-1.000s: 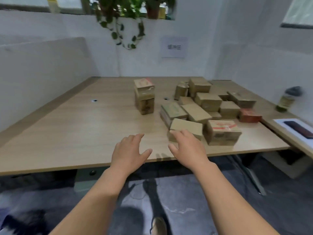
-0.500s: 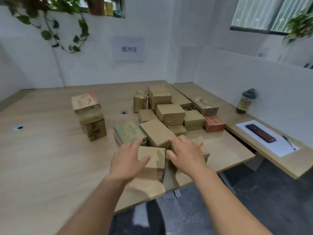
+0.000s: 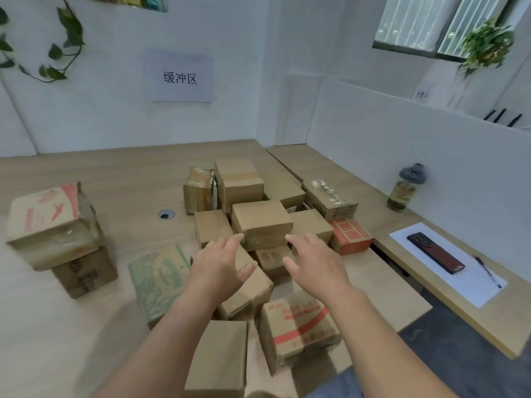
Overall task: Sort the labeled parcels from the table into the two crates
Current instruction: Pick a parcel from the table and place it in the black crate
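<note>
Left grip and right grip are hovering wide and empty; snatching the stacked box just ahead is probably risking tumbling its neighbours.

Your left hand and right hand are bare, as are your 2 forearms over the table; blue denim shows just off the table's near edge.

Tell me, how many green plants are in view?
2: a trailing vine hanging at the top left, and a leafy plant at the top right. More may be out of view.
</note>
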Tool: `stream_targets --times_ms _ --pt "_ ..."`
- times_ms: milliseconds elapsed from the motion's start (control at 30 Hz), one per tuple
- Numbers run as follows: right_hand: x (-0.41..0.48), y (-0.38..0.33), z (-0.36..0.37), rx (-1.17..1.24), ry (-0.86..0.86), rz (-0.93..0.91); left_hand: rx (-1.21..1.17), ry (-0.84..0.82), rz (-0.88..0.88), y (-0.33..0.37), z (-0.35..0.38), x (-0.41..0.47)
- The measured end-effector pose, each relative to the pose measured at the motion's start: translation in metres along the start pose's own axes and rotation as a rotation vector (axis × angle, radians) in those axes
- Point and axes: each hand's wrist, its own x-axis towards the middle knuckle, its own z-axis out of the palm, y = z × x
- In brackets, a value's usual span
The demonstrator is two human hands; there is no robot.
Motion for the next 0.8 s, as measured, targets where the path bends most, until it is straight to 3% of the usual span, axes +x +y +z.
stream_targets --times_ms 200,800 --pt "0.046 0.043 0.001 0.022 -0.012 0.010 0.001 0.027 0.001 0.016 0.017 0.043" --pt "0.251 0.207 0.017 0.173 -0.197 -0.191 0.121 -0.008 -0.294 0.122 0.084 0.238"
